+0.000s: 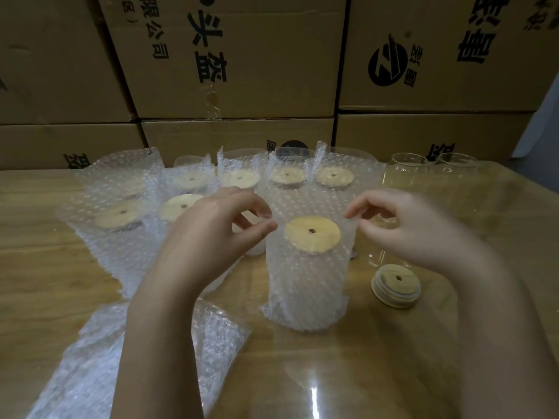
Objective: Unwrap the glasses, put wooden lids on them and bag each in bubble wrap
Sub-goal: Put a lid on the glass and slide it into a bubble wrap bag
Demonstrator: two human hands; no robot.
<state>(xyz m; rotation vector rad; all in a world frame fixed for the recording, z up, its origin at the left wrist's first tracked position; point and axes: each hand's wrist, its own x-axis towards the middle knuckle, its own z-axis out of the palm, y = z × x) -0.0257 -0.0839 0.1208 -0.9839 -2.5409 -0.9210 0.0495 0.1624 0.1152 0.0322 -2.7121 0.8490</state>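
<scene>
A glass with a round wooden lid (312,234) stands upright in a bubble wrap bag (305,285) at the table's middle. My left hand (217,228) pinches the bag's top edge on its left side. My right hand (402,228) pinches the top edge on the right. A loose wooden lid (395,285) lies on the table to the right of the bag. Two bare glasses (406,173) stand at the back right.
Several bagged, lidded glasses (187,189) stand in rows behind my hands. A pile of flat bubble wrap bags (90,364) lies at the front left. Stacked cardboard boxes (242,62) wall off the back of the wooden table (332,373).
</scene>
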